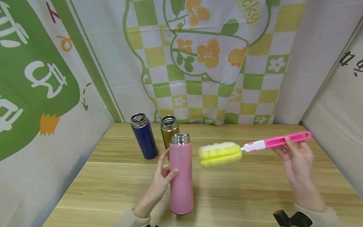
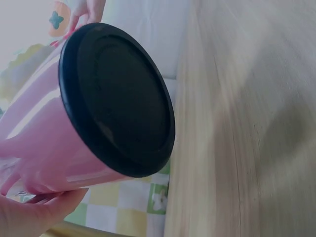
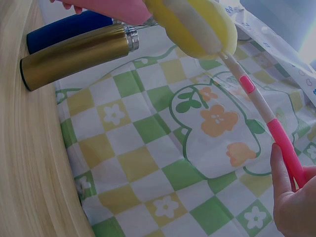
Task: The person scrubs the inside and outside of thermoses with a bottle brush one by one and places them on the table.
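My left hand [image 1: 161,181] grips a tall pink thermos bottle [image 1: 181,179] around its side. The bottle has no lid, and its steel mouth points up; its black base [image 2: 121,101] shows in the left wrist view, raised off the table. In my right hand [image 1: 299,164] is a bottle brush [image 1: 286,139], held by its pink handle between thumb and fingers. Its yellow and white sponge head [image 1: 220,154] points left, just to the right of the pink bottle and apart from it.
Behind the pink bottle stand a lidless blue bottle [image 1: 144,137] and a lidless gold bottle [image 1: 169,126], partly hidden. They are on a wooden table [image 1: 255,189]. A printed cloth [image 1: 210,94] hangs at the table's back edge, with more cloth along both sides.
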`<control>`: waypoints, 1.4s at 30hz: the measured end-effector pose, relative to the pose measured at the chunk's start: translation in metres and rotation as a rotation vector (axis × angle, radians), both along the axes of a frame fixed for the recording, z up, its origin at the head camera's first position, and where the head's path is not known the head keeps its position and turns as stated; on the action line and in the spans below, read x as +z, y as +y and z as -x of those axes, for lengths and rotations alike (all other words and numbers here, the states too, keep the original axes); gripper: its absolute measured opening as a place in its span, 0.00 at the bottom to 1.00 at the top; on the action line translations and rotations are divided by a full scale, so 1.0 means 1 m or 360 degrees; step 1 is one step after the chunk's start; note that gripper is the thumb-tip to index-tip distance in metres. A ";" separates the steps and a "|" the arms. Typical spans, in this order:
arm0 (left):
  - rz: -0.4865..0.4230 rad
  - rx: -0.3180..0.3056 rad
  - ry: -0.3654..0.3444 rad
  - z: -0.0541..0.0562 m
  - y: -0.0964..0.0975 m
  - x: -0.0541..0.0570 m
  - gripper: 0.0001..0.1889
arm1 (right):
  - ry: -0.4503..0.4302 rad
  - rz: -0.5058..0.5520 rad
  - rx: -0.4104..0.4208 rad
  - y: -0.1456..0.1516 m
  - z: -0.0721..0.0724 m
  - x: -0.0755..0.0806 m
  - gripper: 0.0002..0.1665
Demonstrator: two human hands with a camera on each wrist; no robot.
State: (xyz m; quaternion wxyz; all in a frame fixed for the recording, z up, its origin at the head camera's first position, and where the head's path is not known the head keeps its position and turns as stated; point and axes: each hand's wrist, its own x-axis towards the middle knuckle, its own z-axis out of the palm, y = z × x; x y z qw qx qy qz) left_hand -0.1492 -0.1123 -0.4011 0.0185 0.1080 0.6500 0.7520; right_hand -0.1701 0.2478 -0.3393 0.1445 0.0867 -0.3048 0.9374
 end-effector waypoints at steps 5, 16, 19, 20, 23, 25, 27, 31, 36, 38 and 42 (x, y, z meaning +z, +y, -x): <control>-0.0032 -0.0038 -0.0026 0.002 0.004 -0.003 0.37 | 0.0023 0.0029 0.0015 -0.006 0.007 0.004 0.03; -0.0027 -0.0118 -0.0081 0.011 0.012 -0.010 0.37 | -0.0061 -0.0105 -0.0070 -0.021 0.023 0.023 0.09; -0.0046 -0.0149 -0.0097 0.011 0.015 -0.011 0.36 | -0.0060 -0.0150 -0.0096 -0.025 0.029 0.028 0.12; -0.0056 -0.0162 -0.0099 0.011 0.016 -0.011 0.36 | -0.0054 -0.0158 -0.0101 -0.026 0.030 0.030 0.13; -0.0093 -0.0199 -0.0107 0.011 0.019 -0.011 0.36 | -0.0040 -0.0157 -0.0097 -0.028 0.035 0.034 0.15; -0.0106 -0.0218 -0.0106 0.010 0.020 -0.011 0.36 | -0.0038 -0.0157 -0.0095 -0.029 0.037 0.036 0.16; -0.0116 -0.0233 -0.0101 0.011 0.021 -0.011 0.36 | -0.0049 -0.0170 -0.0091 -0.029 0.039 0.038 0.17; -0.0118 -0.0247 -0.0082 0.012 0.022 -0.010 0.36 | -0.0081 -0.0206 -0.0051 -0.029 0.041 0.038 0.18; -0.0115 -0.0239 -0.0064 0.017 0.022 -0.008 0.35 | -0.0089 -0.0280 0.0044 -0.030 0.041 0.032 0.16; -0.0134 -0.0233 -0.0074 0.018 0.023 -0.006 0.35 | -0.0091 -0.0326 0.0073 -0.031 0.040 0.029 0.16; -0.0154 -0.0214 -0.0088 0.022 0.023 -0.004 0.36 | -0.0108 -0.0433 0.0121 -0.033 0.039 0.024 0.17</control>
